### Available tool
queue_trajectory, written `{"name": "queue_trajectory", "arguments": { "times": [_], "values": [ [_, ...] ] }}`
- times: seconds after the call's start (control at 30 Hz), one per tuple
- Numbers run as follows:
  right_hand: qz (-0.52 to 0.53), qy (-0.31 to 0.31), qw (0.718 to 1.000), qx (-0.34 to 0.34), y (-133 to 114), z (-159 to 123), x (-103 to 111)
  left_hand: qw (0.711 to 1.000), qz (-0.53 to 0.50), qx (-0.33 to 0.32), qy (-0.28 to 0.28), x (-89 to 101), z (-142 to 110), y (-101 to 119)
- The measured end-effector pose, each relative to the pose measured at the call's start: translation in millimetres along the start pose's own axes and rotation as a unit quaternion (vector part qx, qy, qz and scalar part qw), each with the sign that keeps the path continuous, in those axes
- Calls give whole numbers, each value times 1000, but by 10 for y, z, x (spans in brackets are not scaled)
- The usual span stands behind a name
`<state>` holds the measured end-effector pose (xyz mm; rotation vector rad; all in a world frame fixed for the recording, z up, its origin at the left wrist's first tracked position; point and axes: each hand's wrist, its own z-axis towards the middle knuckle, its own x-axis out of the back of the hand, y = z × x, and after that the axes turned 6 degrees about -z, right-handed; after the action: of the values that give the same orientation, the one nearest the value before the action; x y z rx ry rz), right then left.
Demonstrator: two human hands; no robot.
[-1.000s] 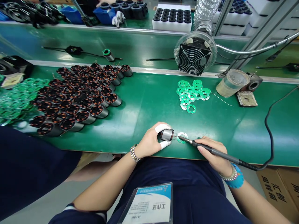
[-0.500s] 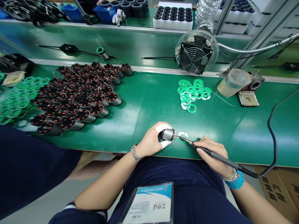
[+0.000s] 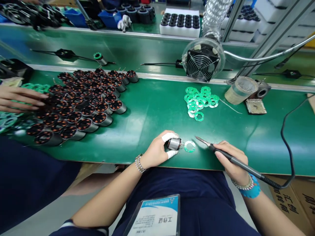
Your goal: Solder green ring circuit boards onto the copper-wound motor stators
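- Head view, and your left hand (image 3: pixel 157 149) had the metal cylinder (image 3: pixel 174 144) gripped between thumb and finger, on its side, thin leads (image 3: pixel 182 145) aimed at three o'clock, probably to face the loose ring.
- Down flat lay that loose ring (image 3: pixel 189 151), just beside the cylinder at three o'clock, seemingly set there for a short reach!
- White finger covers (image 3: pixel 171 154) wrapped your gripping tips, likely against heat.
- Over to your right hand (image 3: pixel 232 159): closed pen-style round the soldering iron (image 3: pixel 235 160), behind the metal shaft, presumably for fine aim; its tip stood clear of the ring, between one and two o'clock.
- Ring pile (image 3: pixel 199 97), twelve to one o'clock from the loose ring, apparently parked within reach; the fan (image 3: pixel 201 65) stood beyond it, perhaps for fumes.
- Standing cylinders (image 3: pixel 80 102) crowded ten o'clock from your left hand; a co-worker's hand (image 3: pixel 21 98), blurred, hovered at their left edge, its grip impossible to tell.
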<state>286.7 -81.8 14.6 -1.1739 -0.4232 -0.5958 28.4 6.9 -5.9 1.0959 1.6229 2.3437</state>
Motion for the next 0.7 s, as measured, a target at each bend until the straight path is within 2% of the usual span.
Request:
{"name": "queue_trajectory", "arguments": {
  "times": [0.1,0.17,0.2,0.3,0.37,0.47,0.5,0.57,0.6,0.63,0.7],
  "values": [
    [-111,109,988,-3,190,285,247,1000,6,10,1,-6,-7,8],
    [-177,195,965,4,402,556,462,1000,8,14,2,-11,-7,20],
    [-202,219,955,8,515,693,569,1000,9,14,2,-12,-6,26],
    [-208,186,960,9,769,997,760,1000,12,15,1,-11,-5,43],
    [-189,154,970,8,779,1032,711,1000,6,23,6,-8,-10,48],
    [-150,100,983,29,519,828,418,998,-19,49,24,-18,-18,45],
    [-137,63,987,49,387,722,304,997,-30,60,28,-29,-18,45],
    [-82,-55,986,133,132,519,110,995,-54,75,28,-62,-12,54],
    [-58,-83,981,166,29,438,41,995,-62,76,23,-82,-6,64],
    [-44,-93,976,189,-50,379,-11,995,-67,72,17,-102,-1,77],
    [-43,-73,976,201,-137,318,-75,996,-59,60,1,-137,1,109]
  ]
}}
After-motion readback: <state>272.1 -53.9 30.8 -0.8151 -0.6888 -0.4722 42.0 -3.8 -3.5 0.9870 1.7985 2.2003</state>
